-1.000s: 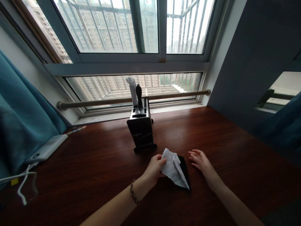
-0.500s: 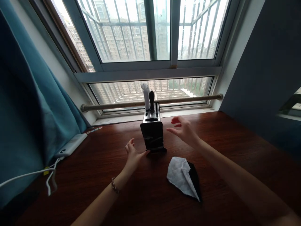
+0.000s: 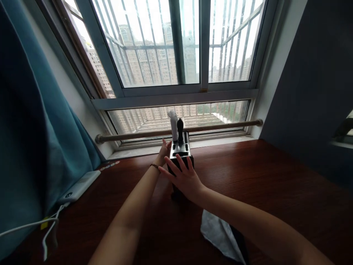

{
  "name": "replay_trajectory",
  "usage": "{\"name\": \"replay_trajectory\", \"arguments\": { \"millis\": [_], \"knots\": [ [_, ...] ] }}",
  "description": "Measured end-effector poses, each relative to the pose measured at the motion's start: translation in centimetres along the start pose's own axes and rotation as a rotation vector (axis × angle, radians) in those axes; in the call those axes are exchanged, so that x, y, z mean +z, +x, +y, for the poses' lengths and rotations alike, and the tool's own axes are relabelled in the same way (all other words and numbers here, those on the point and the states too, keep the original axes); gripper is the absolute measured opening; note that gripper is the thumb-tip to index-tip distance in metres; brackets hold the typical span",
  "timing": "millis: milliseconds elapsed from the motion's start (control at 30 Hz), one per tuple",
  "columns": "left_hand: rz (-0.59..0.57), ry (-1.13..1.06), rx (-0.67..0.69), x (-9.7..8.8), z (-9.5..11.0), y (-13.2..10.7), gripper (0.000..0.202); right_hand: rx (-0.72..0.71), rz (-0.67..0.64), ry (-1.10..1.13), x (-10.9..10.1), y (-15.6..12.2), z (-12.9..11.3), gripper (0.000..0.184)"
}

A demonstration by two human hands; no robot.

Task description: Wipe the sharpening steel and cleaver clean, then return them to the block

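A dark knife block [image 3: 183, 149] with a metal top stands on the wooden table [image 3: 261, 173] near the window. A white handle [image 3: 173, 125] and a black handle [image 3: 180, 129] stick up from it. My left hand [image 3: 163, 151] rests against the block's left side, fingers stretched upward. My right hand [image 3: 184, 178] lies flat on the block's front face, fingers spread and open. A white cloth [image 3: 219, 233] over a dark cloth lies on the table under my right forearm.
A teal curtain [image 3: 33, 147] hangs at the left. A white power bank [image 3: 79, 186] with a white cable [image 3: 33, 222] sits by the curtain. A metal rail [image 3: 220, 127] runs along the window sill. A dark wall stands at the right.
Both hands have moved forward onto the knife block, left hand up its side, right hand down onto its front. The cloth lies where my left hand let go of it earlier.
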State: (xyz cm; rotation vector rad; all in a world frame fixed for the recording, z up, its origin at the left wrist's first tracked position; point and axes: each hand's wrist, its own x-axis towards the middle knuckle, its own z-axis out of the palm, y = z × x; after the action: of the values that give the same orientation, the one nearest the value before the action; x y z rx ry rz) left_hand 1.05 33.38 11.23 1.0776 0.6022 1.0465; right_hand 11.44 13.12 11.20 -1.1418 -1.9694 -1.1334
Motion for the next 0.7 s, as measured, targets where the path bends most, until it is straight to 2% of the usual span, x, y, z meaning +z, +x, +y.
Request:
{"name": "replay_trajectory", "arguments": {
  "millis": [100, 267, 400, 467, 533, 600, 700],
  "knots": [
    [0.003, 0.019, -0.033, 0.6, 0.2, 1.3, 0.065, 0.039, -0.020, -0.033, 0.7, 0.0, 0.4, 0.056],
    [0.013, 0.035, -0.026, 0.4, 0.1, 1.4, 0.065, 0.041, -0.076, -0.033, 0.1, -0.6, 1.5, 0.054],
    [0.031, 0.054, -0.003, 1.1, -1.0, 1.8, 0.064, 0.030, -0.130, -0.027, -0.3, -2.2, 4.3, 0.061],
    [0.032, 0.067, 0.007, 2.3, -1.8, 2.3, 0.065, 0.018, -0.185, -0.025, -0.5, -3.5, 6.6, 0.072],
    [0.024, 0.077, 0.015, 3.9, -2.8, 3.0, 0.066, 0.001, -0.230, -0.023, -0.9, -5.0, 9.2, 0.092],
    [0.007, 0.082, 0.020, 6.0, -4.0, 3.8, 0.068, -0.001, -0.259, -0.035, -1.5, -6.6, 11.9, 0.106],
    [-0.047, 0.085, 0.012, 10.1, -6.0, 4.9, 0.069, 0.007, -0.274, -0.060, -3.0, -9.1, 15.6, 0.112]
  ]
}}
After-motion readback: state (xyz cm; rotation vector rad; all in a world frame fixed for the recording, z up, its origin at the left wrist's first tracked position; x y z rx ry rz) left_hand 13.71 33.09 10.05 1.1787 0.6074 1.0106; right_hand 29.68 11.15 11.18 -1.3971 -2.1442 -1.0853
